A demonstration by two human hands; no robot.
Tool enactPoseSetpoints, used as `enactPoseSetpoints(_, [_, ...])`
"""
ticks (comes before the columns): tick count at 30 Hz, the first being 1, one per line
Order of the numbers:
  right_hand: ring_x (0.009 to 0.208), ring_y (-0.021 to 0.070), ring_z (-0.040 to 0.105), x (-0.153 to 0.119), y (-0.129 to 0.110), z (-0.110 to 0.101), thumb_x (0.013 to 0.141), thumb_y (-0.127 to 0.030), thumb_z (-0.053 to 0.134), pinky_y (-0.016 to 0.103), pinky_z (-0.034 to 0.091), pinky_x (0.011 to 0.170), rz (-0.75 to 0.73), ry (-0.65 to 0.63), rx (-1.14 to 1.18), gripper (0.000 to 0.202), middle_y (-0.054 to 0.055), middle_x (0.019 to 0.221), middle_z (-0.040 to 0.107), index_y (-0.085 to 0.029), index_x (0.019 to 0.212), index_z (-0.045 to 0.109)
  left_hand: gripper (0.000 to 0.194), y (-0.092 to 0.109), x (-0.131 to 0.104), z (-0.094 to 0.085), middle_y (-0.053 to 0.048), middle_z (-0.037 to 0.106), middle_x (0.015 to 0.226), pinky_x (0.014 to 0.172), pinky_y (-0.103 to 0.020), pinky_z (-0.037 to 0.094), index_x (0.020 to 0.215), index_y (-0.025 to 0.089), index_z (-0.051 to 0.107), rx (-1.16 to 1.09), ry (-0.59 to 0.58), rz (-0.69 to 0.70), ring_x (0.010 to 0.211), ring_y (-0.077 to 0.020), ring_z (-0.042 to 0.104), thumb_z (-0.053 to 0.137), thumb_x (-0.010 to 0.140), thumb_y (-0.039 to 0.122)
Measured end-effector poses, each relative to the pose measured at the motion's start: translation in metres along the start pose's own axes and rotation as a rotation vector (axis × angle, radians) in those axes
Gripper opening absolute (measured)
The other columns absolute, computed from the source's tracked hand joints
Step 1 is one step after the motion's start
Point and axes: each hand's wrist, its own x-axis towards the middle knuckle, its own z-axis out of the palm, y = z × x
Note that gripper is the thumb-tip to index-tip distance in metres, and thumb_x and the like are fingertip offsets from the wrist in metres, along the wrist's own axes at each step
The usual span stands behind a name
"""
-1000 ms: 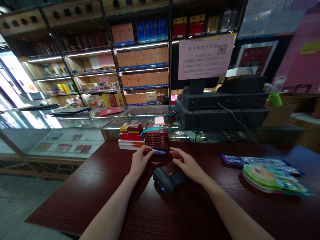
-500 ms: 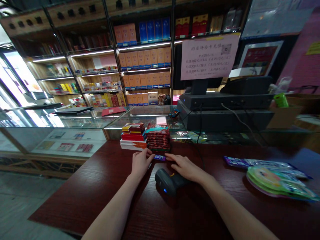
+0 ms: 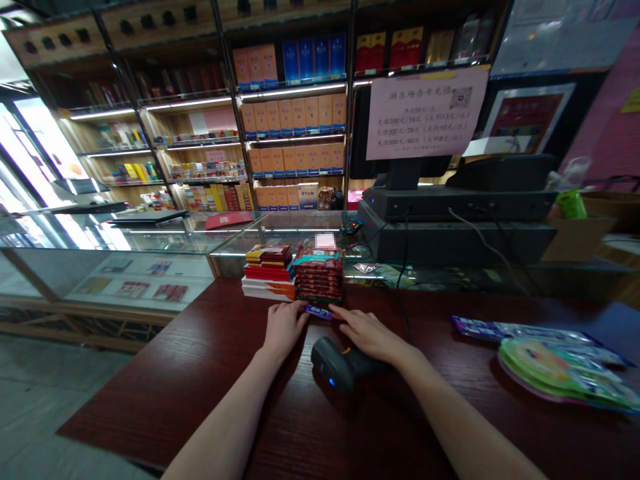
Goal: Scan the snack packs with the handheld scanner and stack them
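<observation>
A small purple packet (image 3: 319,312) with white lettering lies across the gap between my hands, just in front of the stacks. My left hand (image 3: 284,328) has its thumb and fingertips at the packet's left end. At the right end are the fingertips of my right hand (image 3: 367,335), its index finger stretched along the top. Below that hand, a black barcode scanner (image 3: 331,365) with a blue light rests on the dark wooden counter (image 3: 200,393). The right wrist partly covers the scanner's handle.
Behind the packet stand a stack of red-brown packets (image 3: 319,277) and a stack of red, white and yellow boxes (image 3: 269,273). Long purple packets (image 3: 540,333) and green round packs (image 3: 545,370) lie at right. A cash register (image 3: 450,227) stands behind, its cable (image 3: 404,253) trailing down.
The purple packet has tilted slightly, its right end now lower, and both hands stay at its ends. The view has shifted a little; the scanner has stayed on the counter.
</observation>
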Motion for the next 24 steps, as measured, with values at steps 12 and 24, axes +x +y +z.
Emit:
enactPoseSetpoints(12, [0.144,0.0304,0.037,0.009,0.004,0.002,0.1,-0.036,0.034,0.06,0.025,0.114,0.047,-0.025,0.012,0.06,0.01,0.158,0.042,-0.027,0.159,0.023,0.022,0.009,0.004,-0.003,-0.003,0.075,0.107,0.091,-0.036,0.039,0.109,0.029,0.072,0.155,-0.145,-0.109,0.108,-0.0236,0.063,0.059,0.094,0.037])
enactPoseSetpoints(24, [0.143,0.0296,0.038,0.01,0.007,0.005,0.098,-0.031,0.036,0.059,0.025,0.114,0.048,0.003,0.004,0.061,0.012,0.156,0.043,-0.028,0.158,0.024,0.021,0.009,0.007,-0.002,0.0,0.077,0.098,0.089,-0.035,0.039,0.11,0.028,0.071,0.136,-0.119,-0.106,0.103,-0.0222,0.065,0.062,0.092,0.036])
